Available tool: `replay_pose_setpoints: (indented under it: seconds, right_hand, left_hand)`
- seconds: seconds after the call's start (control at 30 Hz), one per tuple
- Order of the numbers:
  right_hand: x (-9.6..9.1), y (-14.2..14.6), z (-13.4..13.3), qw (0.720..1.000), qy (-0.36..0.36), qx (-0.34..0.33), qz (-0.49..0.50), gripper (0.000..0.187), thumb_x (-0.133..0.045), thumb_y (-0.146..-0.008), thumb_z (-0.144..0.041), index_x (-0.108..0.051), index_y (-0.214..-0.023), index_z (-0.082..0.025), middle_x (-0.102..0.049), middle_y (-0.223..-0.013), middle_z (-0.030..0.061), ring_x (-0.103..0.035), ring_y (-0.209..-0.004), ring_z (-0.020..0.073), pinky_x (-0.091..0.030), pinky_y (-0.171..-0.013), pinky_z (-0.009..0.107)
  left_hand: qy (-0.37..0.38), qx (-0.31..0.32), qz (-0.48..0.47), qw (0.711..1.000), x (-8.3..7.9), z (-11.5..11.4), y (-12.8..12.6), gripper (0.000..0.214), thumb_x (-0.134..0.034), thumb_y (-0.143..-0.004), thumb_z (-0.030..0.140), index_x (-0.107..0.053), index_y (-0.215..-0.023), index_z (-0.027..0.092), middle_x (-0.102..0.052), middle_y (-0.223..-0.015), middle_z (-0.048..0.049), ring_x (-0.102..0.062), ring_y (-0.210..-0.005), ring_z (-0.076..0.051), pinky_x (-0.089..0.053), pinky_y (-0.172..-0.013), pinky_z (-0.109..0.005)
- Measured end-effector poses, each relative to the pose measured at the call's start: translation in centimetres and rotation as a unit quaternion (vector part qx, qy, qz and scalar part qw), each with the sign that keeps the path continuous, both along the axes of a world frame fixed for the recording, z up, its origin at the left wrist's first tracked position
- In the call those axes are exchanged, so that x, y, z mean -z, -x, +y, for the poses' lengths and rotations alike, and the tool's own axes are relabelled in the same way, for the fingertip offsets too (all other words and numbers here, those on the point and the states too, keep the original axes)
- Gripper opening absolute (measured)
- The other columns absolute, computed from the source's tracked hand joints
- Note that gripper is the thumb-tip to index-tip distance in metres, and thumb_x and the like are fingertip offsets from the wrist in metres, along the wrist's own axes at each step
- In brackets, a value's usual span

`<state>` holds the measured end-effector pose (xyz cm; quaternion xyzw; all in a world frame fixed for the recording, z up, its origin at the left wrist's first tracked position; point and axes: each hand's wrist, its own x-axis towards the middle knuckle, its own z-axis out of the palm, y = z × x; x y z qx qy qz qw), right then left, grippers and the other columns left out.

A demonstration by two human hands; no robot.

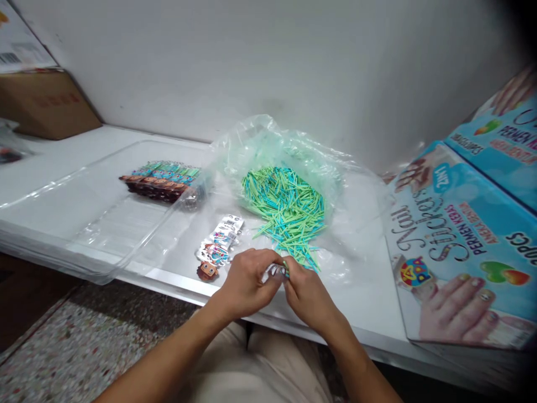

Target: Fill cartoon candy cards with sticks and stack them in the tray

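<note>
Head view, left hand (pixel 248 280): closed on small white-and-silver wrapper (pixel 272 271), partly hidden between hands.
Right hand (pixel 308 288): fingertips closed at a thin green stick's end (pixel 286 266).
Thin green-and-blue sticks (pixel 289 210): heaped at clear plastic bag (pixel 247 137), beyond hands.
Flat white printed wrappers (pixel 222 240): left of hands.
Clear plastic tray (pixel 104 272): holds brown-and-blue packets (pixel 161 182).

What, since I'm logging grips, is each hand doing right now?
Left hand: closed, holding a small whitish piece.
Right hand: fingers curled in against the same spot, beside a green tip; exact grip hidden.
</note>
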<state>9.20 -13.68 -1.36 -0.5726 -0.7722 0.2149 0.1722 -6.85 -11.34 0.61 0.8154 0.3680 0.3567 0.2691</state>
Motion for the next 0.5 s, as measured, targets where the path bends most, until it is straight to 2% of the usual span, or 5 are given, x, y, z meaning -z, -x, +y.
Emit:
replay_pose_setpoints:
  seconds: [0.1, 0.23, 0.37, 0.5]
  right_hand:
    - [-0.2, 0.1, 0.1, 0.998, 0.005, 0.018, -0.066, 0.021, -0.038, -0.083, -0.006, -0.048, -0.100, -0.016, -0.066, -0.093, 0.0110, -0.064, -0.084, 0.0240, -0.039, -0.067, 0.029]
    - [-0.4, 0.2, 0.2, 0.991, -0.005, 0.043, -0.124, 0.017, -0.040, -0.088, -0.009, -0.050, -0.099, -0.016, -0.067, -0.096, 0.0111, -0.065, -0.085, 0.0240, -0.037, -0.065, 0.028]
    - [-0.4, -0.3, 0.6, 0.986, -0.024, 0.040, -0.158, 0.016, -0.040, -0.091, -0.010, -0.051, -0.099, -0.016, -0.068, -0.095, 0.0103, -0.065, -0.086, 0.0232, -0.037, -0.063, 0.028]
    - [0.8, -3.0, 1.1, 0.979, -0.036, 0.065, -0.190, 0.015, -0.037, -0.093, -0.012, -0.051, -0.099, -0.016, -0.068, -0.094, 0.0112, -0.066, -0.080, 0.0223, -0.035, -0.058, 0.028]
  left_hand:
    - [0.084, -0.004, -0.020, 0.996, 0.4, -0.4, -0.2, 0.014, -0.055, -0.077, 0.017, -0.066, -0.085, 0.015, -0.066, -0.071, -0.0011, -0.058, -0.066, -0.014, -0.040, -0.063, -0.024]
    - [0.208, -0.026, -0.079, 0.975, 1.0, -0.7, -0.9, 0.019, -0.054, -0.084, 0.028, -0.066, -0.079, 0.014, -0.065, -0.068, -0.0005, -0.054, -0.060, -0.011, -0.038, -0.057, -0.021]
    - [0.230, -0.038, -0.106, 0.967, 1.3, -0.8, -1.6, 0.029, -0.051, -0.088, 0.034, -0.065, -0.074, 0.014, -0.061, -0.062, -0.0001, -0.051, -0.055, -0.009, -0.037, -0.055, -0.020]
    - [0.245, -0.081, -0.119, 0.959, 1.2, 0.1, -2.2, 0.034, -0.052, -0.087, 0.043, -0.066, -0.077, 0.014, -0.063, -0.063, -0.0018, -0.051, -0.051, -0.010, -0.036, -0.051, -0.021]
